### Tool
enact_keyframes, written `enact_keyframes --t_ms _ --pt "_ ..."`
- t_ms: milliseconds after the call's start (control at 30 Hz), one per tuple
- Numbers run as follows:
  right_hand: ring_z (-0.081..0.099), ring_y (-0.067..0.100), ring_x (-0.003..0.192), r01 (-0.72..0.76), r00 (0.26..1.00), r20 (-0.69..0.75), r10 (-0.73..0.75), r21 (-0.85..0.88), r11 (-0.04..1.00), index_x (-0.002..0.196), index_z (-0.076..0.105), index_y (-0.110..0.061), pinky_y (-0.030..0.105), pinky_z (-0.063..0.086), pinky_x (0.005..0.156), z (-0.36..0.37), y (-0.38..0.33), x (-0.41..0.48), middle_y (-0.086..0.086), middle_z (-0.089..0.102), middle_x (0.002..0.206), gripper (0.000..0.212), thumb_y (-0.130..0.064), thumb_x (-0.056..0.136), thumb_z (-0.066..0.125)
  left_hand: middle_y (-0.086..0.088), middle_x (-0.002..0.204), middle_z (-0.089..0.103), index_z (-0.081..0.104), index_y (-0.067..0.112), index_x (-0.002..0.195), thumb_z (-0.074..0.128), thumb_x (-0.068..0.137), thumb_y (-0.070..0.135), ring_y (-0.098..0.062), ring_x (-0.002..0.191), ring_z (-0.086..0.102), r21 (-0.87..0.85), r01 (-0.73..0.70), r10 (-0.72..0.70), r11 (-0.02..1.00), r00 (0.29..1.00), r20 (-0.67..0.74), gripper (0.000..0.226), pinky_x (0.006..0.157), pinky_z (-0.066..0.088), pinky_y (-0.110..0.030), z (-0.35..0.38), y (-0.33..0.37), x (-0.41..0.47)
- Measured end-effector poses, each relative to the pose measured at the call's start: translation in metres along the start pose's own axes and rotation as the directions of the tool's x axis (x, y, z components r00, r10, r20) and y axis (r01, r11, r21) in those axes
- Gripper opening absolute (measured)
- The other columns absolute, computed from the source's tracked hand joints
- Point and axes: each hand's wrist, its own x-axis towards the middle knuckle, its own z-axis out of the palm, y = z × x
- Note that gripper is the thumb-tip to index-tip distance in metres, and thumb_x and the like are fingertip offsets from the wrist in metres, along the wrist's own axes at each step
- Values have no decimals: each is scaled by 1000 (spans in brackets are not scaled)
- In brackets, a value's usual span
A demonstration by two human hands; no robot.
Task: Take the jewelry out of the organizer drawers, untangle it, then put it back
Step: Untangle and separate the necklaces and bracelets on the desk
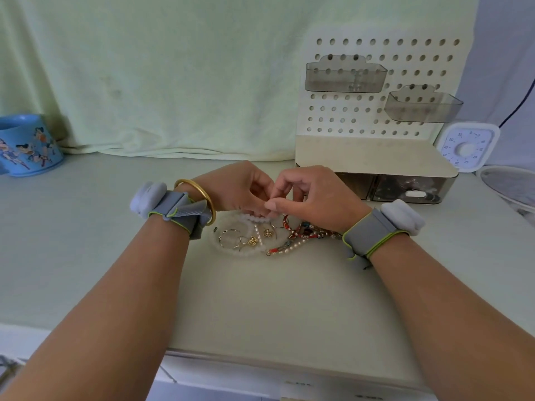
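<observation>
The jewelry [260,238] lies in a heap on the pale table [260,299], right in front of the person, between the two wrists. The heap's long axis runs left to right, and its right end slips under the right wrist.

Behind it to the right stands the cream organizer [373,154]: a pegboard with round holes, two smoky clear bins [346,75] and smoky drawers [405,189] in its base. The right hand [315,195] partly hides the left drawer. A white square timer [467,146] sits beside the organizer, a blue mug [26,146] sits far left, and a crumpled green cloth [173,82] hangs behind.

A loop of milky round beads, the bead loop [246,251], rings thin gold hoops [231,237] and small gold flower charms [267,233]. A pearl strand [286,247] slants up to the right beside a red bead strand [301,231].

The left hand [237,186] and right hand are both tightly curled. Their fingertips meet and pinch the bead loop's far edge, but any finer piece between them is hidden. A gold bangle [197,198] circles the left wrist, and grey bands [373,235] wrap both wrists.
</observation>
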Motion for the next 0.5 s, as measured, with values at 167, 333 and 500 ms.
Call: enact_keyframes --t_ms 167,333,500 --pt "40 17 47 21 999 34 -21 -10 1000 75 71 -16 19 34 51 1 -2 0 -2 60 55 18 -32 77 78 -2 61 65 67 21 75 66 86 9 -2 48 56 28 -18 22 999 988 -152 16 53 47 -13 3 -8 8" --pt "43 32 53 26 986 166 -22 -20 999 76 73 -22 32 37 53 6 -6 0 10 68 69 23 -42 69 81 -7 64 67 70 10 81 63 86 12 -7 51 54 -13 -35 30 999 963 -267 10 54 46 -18 15 -12 17" --pt "40 19 50 8 974 226 2 -46 999 76 76 -24 29 38 54 6 -2 1 4 70 68 15 -36 70 83 -12 66 68 69 6 83 60 92 16 -13 42 52 -92 -68 44 993 970 -237 16 42 43 -19 20 -7 18"
